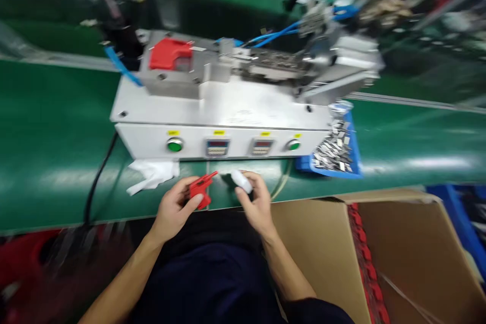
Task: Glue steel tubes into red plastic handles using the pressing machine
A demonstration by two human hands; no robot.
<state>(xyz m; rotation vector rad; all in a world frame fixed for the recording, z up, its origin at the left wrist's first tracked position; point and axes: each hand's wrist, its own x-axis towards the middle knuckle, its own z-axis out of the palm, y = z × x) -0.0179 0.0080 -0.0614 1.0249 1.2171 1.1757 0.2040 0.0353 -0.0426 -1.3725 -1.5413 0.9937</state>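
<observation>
My left hand (175,207) is closed around a small red plastic part (201,190) near the front edge of the green table (53,162). Beside it, my right hand (255,201) pinches a small white piece (242,180) between thumb and fingers. Both hands hover just in front of a grey metal machine (228,111) with two green buttons and two small displays. Another red part (169,53) sits in the machine's fixture at its top left. The whole picture is smeared by motion.
A blue tray (334,167) of several small metal pieces lies at the machine's right end. A white cloth (152,173) lies at its left front. An open cardboard box (379,253) with a row of red parts stands at the lower right. A black cable (96,182) runs left.
</observation>
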